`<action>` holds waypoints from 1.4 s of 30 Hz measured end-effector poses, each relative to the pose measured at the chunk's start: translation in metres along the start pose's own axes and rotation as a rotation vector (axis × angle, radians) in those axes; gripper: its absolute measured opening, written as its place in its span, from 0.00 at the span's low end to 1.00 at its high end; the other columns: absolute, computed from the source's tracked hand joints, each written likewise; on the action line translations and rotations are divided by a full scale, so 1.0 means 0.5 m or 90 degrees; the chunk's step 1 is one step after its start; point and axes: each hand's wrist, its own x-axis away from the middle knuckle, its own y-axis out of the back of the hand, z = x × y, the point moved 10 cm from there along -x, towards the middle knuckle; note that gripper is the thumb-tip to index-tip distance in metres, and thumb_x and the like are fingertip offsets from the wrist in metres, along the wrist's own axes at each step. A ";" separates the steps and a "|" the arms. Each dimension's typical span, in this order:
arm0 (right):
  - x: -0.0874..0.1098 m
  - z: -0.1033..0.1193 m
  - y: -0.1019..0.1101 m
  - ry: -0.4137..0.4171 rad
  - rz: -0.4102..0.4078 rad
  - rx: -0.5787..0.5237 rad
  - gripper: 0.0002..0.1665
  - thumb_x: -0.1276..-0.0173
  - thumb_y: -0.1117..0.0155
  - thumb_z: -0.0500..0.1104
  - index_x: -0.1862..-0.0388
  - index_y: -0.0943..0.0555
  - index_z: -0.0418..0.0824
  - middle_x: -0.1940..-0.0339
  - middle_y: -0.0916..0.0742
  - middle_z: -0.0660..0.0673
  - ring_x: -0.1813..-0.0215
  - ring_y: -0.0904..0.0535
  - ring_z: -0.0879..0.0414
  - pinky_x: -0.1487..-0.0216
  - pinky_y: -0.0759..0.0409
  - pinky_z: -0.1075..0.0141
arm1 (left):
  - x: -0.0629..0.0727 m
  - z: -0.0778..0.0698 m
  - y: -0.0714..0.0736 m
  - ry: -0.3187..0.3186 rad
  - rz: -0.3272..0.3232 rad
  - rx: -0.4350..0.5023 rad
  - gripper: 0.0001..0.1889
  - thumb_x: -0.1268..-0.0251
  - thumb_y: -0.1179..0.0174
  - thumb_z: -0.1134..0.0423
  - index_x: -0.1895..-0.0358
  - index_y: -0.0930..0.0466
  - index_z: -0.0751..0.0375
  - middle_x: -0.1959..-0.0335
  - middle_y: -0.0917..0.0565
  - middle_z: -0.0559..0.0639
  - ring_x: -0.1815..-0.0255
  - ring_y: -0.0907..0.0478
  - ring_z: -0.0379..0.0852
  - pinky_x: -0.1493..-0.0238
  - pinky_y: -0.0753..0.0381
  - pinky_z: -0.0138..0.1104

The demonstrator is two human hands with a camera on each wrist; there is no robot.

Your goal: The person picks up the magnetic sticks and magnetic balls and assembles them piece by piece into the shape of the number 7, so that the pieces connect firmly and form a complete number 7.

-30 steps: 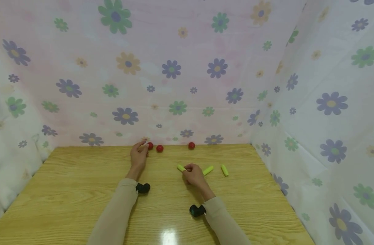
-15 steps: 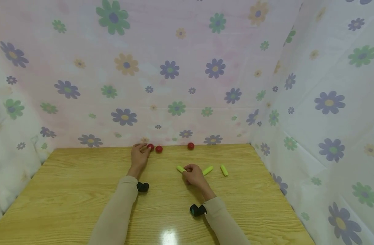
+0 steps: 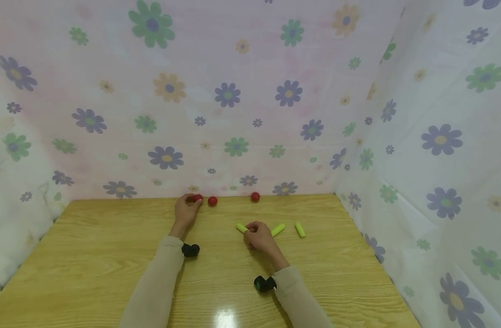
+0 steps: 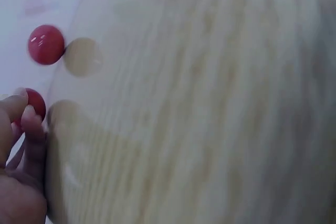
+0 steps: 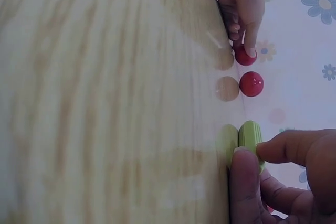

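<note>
Near the table's back edge, my left hand [image 3: 185, 211] pinches a small glossy red ball [image 3: 198, 198] between thumb and fingers. In the left wrist view the fingertips partly cover this red ball [image 4: 37, 102]. Just to its right sits a second red ball [image 3: 212, 201]. My right hand [image 3: 259, 238] pinches a short yellow-green stick [image 3: 241, 227] at mid-table. Grooves along that stick [image 5: 250, 134] show in the right wrist view, its near end hidden by the fingers. Right of this hand lie another yellow-green stick [image 3: 278, 229], partly covered, and a third stick [image 3: 300, 230].
Another red ball [image 3: 255, 197] stands alone at the back of the wooden table [image 3: 111, 255]. Flower-printed cloth [image 3: 201, 68] hangs behind the table and along both sides. A black wrist camera [image 3: 190, 250] is worn on the left sleeve, another black camera [image 3: 265, 284] on the right.
A gap and white bit at the left fingertips are gone; the left thumb and fingers now grip the red ball and have shifted it slightly left. The right hand has stayed in place.
</note>
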 end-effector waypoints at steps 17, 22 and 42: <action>0.009 0.001 0.002 -0.002 0.023 0.002 0.20 0.18 0.54 0.35 0.35 0.27 0.25 0.70 0.21 0.41 0.76 0.24 0.58 0.71 0.17 0.67 | 0.053 0.030 0.005 0.115 0.121 0.212 0.23 0.22 0.43 0.61 0.34 0.32 0.73 0.53 0.19 0.63 0.73 0.21 0.39 0.71 0.18 0.28; 0.013 0.004 -0.005 0.001 0.045 0.023 0.21 0.17 0.55 0.37 0.34 0.28 0.24 0.74 0.21 0.42 0.75 0.24 0.57 0.70 0.18 0.66 | 0.063 0.034 0.007 0.117 0.120 0.234 0.21 0.22 0.42 0.62 0.36 0.30 0.74 0.54 0.18 0.60 0.72 0.20 0.40 0.69 0.17 0.29; 0.038 0.034 -0.038 0.069 0.037 0.080 0.11 0.20 0.51 0.33 0.51 0.22 0.28 0.72 0.18 0.40 0.77 0.21 0.58 0.75 0.19 0.67 | 0.115 0.017 0.001 0.145 0.108 0.296 0.21 0.24 0.42 0.70 0.33 0.31 0.76 0.47 0.21 0.66 0.59 0.15 0.42 0.55 0.15 0.29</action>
